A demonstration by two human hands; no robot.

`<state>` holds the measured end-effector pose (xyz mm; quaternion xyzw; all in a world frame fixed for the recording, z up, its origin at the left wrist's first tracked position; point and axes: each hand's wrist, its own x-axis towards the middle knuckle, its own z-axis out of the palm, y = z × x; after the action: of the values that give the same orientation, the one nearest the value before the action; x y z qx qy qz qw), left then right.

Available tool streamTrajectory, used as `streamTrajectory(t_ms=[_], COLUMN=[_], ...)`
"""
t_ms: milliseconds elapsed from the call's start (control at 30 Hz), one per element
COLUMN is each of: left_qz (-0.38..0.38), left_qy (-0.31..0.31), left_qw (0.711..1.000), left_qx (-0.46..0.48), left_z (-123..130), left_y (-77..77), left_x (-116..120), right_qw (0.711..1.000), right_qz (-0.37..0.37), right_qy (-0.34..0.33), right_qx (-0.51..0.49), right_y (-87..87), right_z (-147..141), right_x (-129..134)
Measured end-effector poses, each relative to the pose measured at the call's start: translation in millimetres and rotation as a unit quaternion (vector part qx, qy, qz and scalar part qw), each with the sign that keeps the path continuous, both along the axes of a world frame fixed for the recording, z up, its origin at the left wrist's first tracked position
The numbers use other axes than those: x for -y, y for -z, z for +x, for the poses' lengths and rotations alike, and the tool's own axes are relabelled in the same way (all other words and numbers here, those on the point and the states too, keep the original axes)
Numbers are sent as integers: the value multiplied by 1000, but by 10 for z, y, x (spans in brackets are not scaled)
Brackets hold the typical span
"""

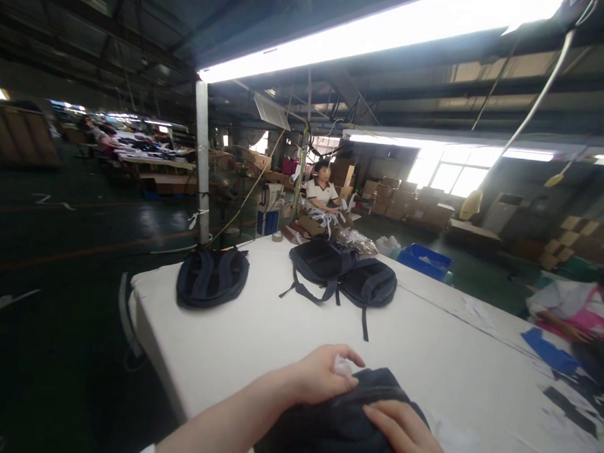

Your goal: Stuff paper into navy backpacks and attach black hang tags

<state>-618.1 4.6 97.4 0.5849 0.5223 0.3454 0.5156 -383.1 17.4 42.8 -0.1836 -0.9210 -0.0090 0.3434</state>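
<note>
A dark navy backpack [343, 428] lies at the near edge of the white table [257, 331]. My left hand [328, 374] is over its top edge, fingers curled round a small crumpled white piece [342, 366]. Resting on the backpack's right side is my right hand [406, 428], its fingers stretched out over the fabric. The lower part of the backpack runs out of the frame.
One navy backpack [212, 276] lies at the table's far left corner, two more [367, 283] at the far edge. A blue bin [424, 260] stands beyond. One person [323, 194] sits behind the table, another [578, 312] at the right. Scraps [569, 412] lie right.
</note>
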Motion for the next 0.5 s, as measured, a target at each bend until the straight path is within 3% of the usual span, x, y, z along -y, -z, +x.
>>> streamTrajectory(t_ms=[233, 333, 500], left_qz=[-30, -33, -24], left_qy=[-46, -76, -91], left_qw=[998, 996, 995], left_qx=[17, 23, 44], left_z=[-132, -304, -516], left_y=[-80, -91, 114], left_x=[149, 244, 334], right_qw=[999, 998, 993], right_qz=[40, 42, -21], right_qy=[-11, 40, 112], right_qx=[34, 1, -35], right_y=[-75, -72, -141], right_z=[77, 145, 148], right_x=[-12, -31, 50])
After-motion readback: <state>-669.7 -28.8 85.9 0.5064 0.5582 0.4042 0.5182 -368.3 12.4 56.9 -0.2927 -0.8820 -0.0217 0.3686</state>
